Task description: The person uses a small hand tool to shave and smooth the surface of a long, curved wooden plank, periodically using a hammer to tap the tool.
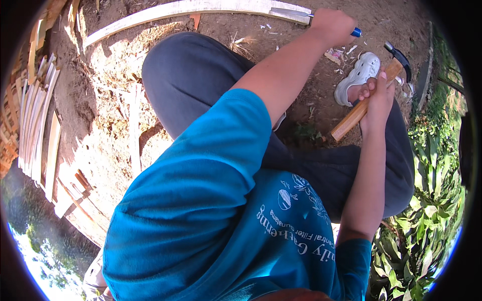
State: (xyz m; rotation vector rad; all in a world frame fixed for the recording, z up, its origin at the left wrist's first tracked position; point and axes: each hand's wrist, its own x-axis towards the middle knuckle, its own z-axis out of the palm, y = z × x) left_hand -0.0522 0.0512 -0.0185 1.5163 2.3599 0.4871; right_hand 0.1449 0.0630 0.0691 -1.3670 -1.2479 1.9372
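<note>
My left hand (334,26) is closed around a chisel. The blue end of the chisel's handle (356,32) sticks out on one side of the fist, and its metal blade (292,11) lies along the end of a long pale wooden plank (201,8) on the ground. In my right hand (377,106) is a claw hammer, gripped partway along its wooden handle (351,119). Its black head (400,59) points up and away, apart from the chisel. My right fingers wrap around the handle near a white clog (362,75) on my foot.
Wood shavings (335,56) lie scattered on the dirt (281,37) near the plank's end. My bent legs (193,72) in dark trousers sit close below it. Stacked wooden strips (36,118) lie at the left. Green leafy plants (434,195) grow along the right.
</note>
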